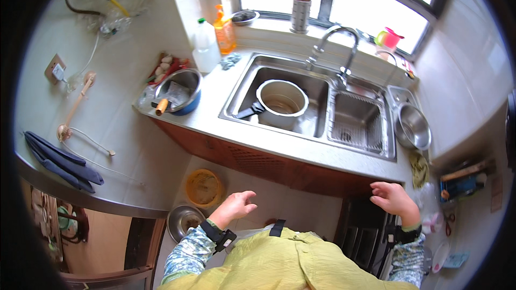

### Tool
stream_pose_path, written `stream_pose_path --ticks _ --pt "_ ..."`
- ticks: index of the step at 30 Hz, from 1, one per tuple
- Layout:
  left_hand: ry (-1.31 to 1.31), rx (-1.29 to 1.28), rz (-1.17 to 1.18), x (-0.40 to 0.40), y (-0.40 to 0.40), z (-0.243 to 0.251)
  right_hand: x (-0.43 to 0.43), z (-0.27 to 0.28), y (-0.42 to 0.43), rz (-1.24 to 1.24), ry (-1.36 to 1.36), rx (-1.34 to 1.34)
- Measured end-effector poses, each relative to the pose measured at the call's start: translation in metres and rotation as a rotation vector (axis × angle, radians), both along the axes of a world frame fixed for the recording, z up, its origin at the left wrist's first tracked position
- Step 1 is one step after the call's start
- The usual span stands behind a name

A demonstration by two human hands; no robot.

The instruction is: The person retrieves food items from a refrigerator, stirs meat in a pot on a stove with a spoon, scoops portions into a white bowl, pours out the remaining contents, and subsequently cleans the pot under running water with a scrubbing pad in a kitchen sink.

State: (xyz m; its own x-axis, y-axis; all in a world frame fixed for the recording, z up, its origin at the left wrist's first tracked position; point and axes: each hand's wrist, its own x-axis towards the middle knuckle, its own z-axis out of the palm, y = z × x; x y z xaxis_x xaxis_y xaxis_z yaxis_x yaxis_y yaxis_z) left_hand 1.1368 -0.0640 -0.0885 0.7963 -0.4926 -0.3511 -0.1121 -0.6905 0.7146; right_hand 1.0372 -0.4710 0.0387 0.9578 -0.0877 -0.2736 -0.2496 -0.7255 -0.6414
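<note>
My left hand (pixel 237 206) hangs in the air in front of the sink cabinet, thumb and fingers apart, holding nothing. My right hand (pixel 392 198) is also unladen, its fingers loosely bent near the counter's front edge at the right. Before me is a stainless steel double sink (pixel 238 104). In its larger left basin sits a metal pot (pixel 278 120) with a black handle (pixel 254 109), some liquid inside. The smaller right basin holds a wire drain basket (pixel 377 129). A chrome faucet (pixel 342 32) arches behind them.
Left on the counter (pixel 209 106) stand a steel bowl (pixel 193 78) with an orange-handled tool (pixel 162 106), a plastic jug (pixel 206 50) and an orange pump bottle (pixel 224 32). At right are a steel basin (pixel 413 127) and green cloth (pixel 420 168). An orange tub (pixel 203 187) is on the floor.
</note>
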Motion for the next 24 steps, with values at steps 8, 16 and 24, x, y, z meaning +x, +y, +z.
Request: stream_pose_path --ticks 8,16,24 --pt "-0.081 -0.063 0.278 0.060 0.067 0.009 0.207 -0.017 0.086 0.528 -0.018 -0.149" --pt "-0.052 -0.239 0.377 0.184 0.088 0.097 0.388 -0.034 0.146 0.755 -0.133 -0.155" --pt "-0.459 -0.070 0.358 0.357 0.099 0.178 0.534 -0.081 0.211 0.784 -0.420 -0.314"
